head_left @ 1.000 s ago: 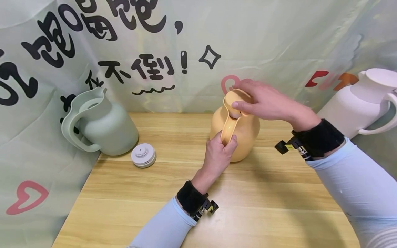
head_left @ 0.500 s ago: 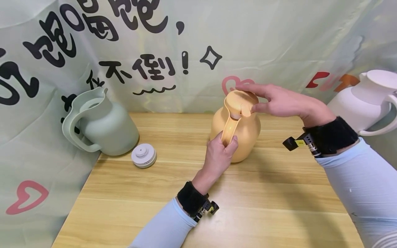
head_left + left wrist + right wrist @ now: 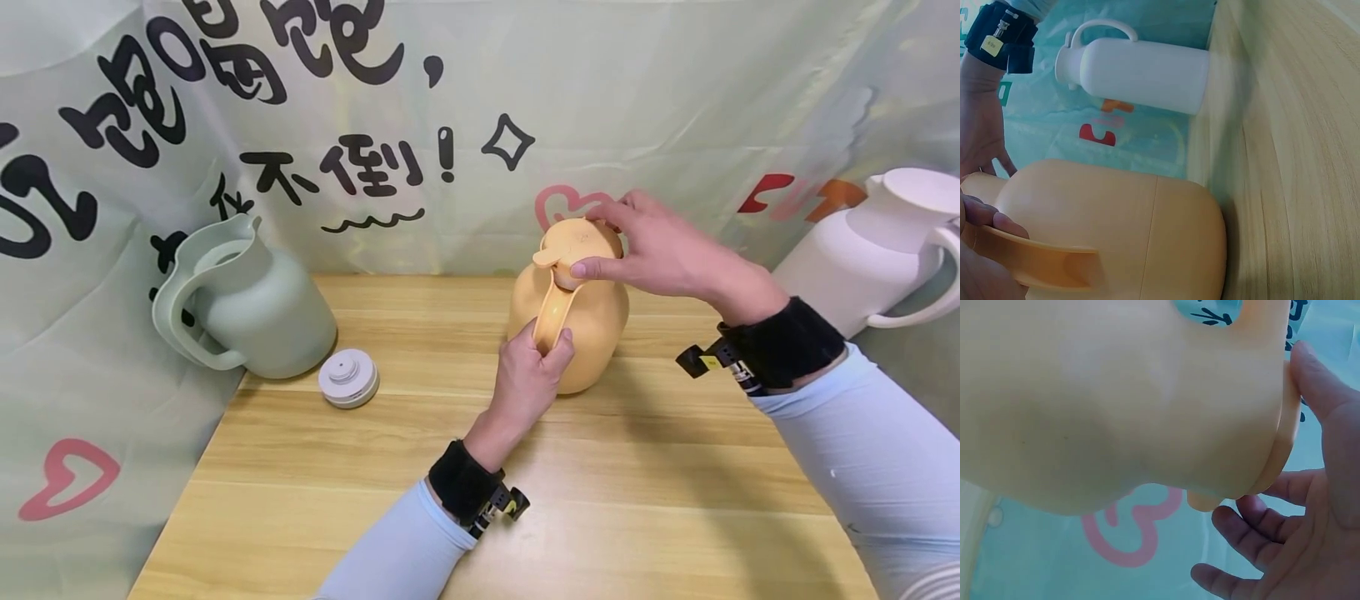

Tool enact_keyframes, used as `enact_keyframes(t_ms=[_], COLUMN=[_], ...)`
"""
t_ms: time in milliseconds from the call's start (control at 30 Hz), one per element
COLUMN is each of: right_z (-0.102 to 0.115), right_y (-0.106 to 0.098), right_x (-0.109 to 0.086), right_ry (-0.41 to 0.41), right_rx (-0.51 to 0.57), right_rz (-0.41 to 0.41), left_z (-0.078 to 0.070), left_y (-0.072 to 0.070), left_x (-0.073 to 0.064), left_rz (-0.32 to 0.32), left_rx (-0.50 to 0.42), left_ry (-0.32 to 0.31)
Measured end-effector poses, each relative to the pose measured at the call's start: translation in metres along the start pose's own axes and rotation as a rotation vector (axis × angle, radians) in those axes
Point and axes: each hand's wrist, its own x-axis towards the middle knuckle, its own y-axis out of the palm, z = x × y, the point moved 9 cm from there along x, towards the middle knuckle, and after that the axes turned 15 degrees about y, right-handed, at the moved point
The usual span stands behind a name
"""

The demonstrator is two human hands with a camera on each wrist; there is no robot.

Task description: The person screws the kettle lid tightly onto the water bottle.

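A tabletop (image 3: pixel 322 483) of pale, straight-grained wood carries everything. Read from its middle in the head view, a sage-green jug (image 3: pixel 262 317) stands upright at ten o'clock, its loop handle toward the jug's eight o'clock. A round white stopper (image 3: pixel 348 379) lies just beside that, between nine and ten, stepped side up. At one o'clock stands a peach-orange jug (image 3: pixel 596 329), upright, its handle toward seven. A white jug (image 3: pixel 877 242) stands upright at two, by the table's edge.
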Motion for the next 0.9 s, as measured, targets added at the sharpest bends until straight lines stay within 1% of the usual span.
enact_keyframes(t_ms=[100,233,300,400,500,733,833,900], right_z=[0.001,0.007,0.01,0.011,0.009,0.004,0.003,0.003], right_y=[0.001,0.001,0.001,0.0,0.0,0.006,0.008,0.009], right_x=[-0.001,-0.003,-0.003,-0.003,-0.002,0.003,0.002,0.001], right_ry=[-0.034,-0.1,-0.11,-0.103,-0.076,0.022,0.049,0.051], right_rx=[0.03,0.077,0.085,0.088,0.085,0.052,0.055,0.062], right_rz=[0.016,0.082,0.115,0.132,0.104,-0.035,-0.057,-0.057], left_z=[0.0,0.0,-0.001,-0.001,-0.001,0.0,0.0,0.0], left_y=[0.0,0.0,0.0,0.0,0.0,0.0,0.0,0.0], left_x=[-0.001,-0.001,0.0,0.0,0.0,0.0,0.0,0.0], left_rz=[-0.001,-0.009,-0.013,-0.014,-0.011,-0.009,-0.006,-0.003], left_rx=[-0.003,-0.002,-0.002,-0.001,-0.001,0.002,0.006,0.007], left_ry=[-0.004,-0.001,0.003,0.007,0.009,-0.005,-0.007,-0.006])
